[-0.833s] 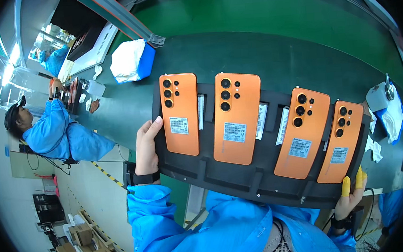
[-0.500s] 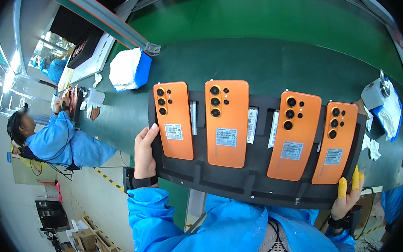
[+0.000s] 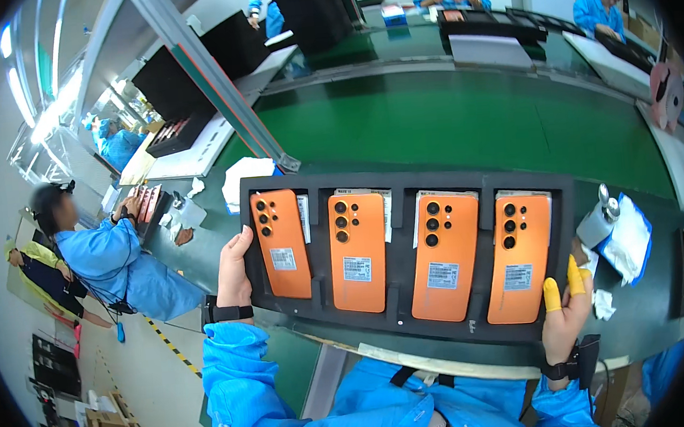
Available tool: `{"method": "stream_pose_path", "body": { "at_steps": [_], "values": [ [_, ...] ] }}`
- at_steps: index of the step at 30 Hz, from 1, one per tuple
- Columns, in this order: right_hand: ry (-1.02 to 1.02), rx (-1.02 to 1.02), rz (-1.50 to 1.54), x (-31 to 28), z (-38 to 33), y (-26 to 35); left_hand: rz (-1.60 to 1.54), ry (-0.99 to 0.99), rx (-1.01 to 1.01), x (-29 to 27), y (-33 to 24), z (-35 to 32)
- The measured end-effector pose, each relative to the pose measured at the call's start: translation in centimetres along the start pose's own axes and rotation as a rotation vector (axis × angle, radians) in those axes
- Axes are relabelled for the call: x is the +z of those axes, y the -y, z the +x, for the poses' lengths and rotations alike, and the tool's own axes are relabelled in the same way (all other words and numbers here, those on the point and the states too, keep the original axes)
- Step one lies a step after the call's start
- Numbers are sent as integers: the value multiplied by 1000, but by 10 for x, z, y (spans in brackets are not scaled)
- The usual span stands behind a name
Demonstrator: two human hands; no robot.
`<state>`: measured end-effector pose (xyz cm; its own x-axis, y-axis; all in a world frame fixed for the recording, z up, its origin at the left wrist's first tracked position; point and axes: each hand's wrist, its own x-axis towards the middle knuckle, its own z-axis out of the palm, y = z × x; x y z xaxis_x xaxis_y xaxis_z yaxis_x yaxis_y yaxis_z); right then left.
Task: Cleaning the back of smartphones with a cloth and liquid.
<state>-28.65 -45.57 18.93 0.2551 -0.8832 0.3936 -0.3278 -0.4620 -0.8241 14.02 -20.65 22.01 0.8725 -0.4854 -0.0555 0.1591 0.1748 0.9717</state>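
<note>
Between my two hands a black foam tray [image 3: 402, 315] is held up over the near edge of the green workbench. Several orange phones lie in its slots with their camera sides up, among them the leftmost phone [image 3: 286, 232] and the rightmost phone [image 3: 514, 256]. Each has a whitish label on its back, and printed label strips show beneath them. My left hand [image 3: 236, 266] grips the tray's left end, thumb on top. At the right end my right hand [image 3: 566, 308], with yellow finger cots on two fingers, is closed on the tray; its other fingers are hidden.
A green conveyor belt [image 3: 447, 117] runs beyond the bench. Right of the tray stand a pump bottle [image 3: 598, 221] and a blue box of white wipes [image 3: 629, 243]. Another wipes box [image 3: 247, 177] sits behind the tray's left corner. A co-worker in blue [image 3: 112, 248] works at left, near a metal post [image 3: 211, 87].
My view has lifted, bringing the far side of the belt and people there into sight. The tray has levelled out, and the phones have slid or settled lower into its slots.
</note>
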Motion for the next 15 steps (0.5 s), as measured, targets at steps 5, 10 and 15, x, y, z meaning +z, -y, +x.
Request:
{"method": "stream_pose_path", "body": {
  "at_steps": [5,10,15],
  "values": [
    [40,-151,67,42,39,-20,-18,-91,-147,-6,0,10],
    [253,-239,-170,52,29,-18,63,-243,-241,-22,33,-4],
    [223,-238,-148,42,25,-8,301,13,-330,-35,22,-41]
  ]
}}
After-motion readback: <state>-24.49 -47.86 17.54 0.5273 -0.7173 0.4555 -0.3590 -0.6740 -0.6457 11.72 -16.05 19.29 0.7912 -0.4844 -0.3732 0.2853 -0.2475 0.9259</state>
